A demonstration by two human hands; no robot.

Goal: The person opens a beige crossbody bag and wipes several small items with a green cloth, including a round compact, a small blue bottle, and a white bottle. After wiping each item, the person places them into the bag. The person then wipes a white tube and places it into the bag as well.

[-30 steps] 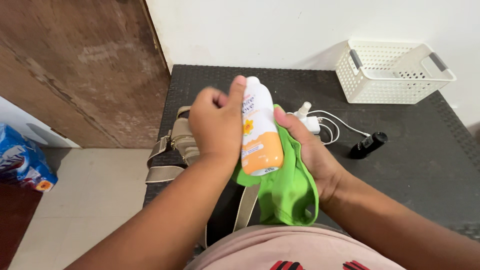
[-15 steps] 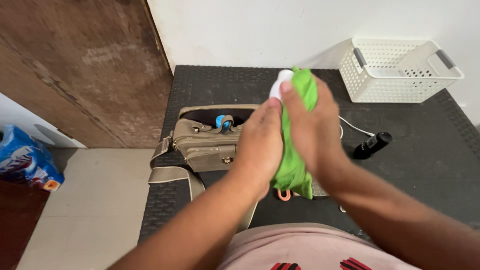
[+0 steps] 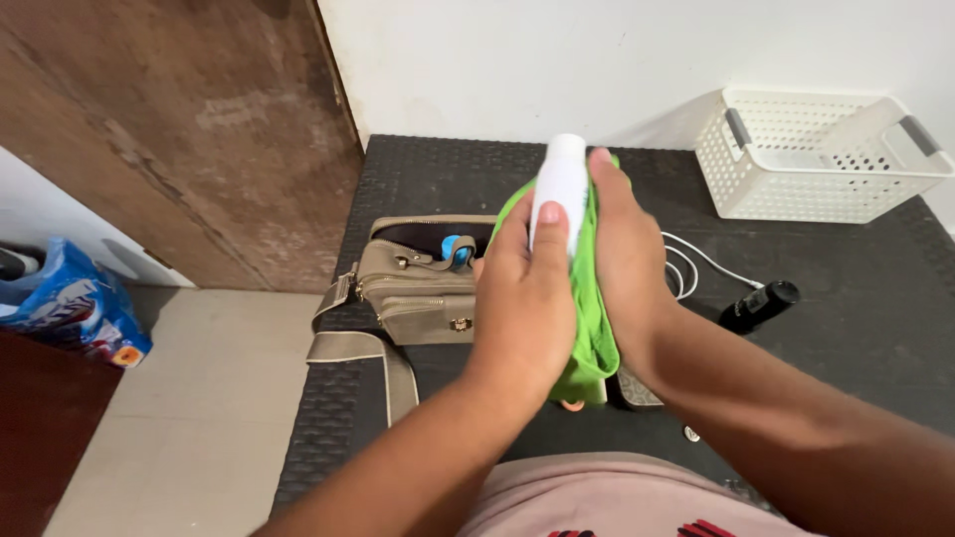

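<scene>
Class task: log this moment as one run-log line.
left hand: holds white bottle | right hand: presses green cloth on bottle | behind: open tan bag

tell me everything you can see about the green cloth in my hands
The green cloth is bright lime, soft and looks like thin fabric, bunched rather than flat. It wraps the far side of a white bottle, pressed there by the right hand, while the left hand grips the bottle's near side. Its loose lower end hangs below the hands, above the dark table.
</scene>
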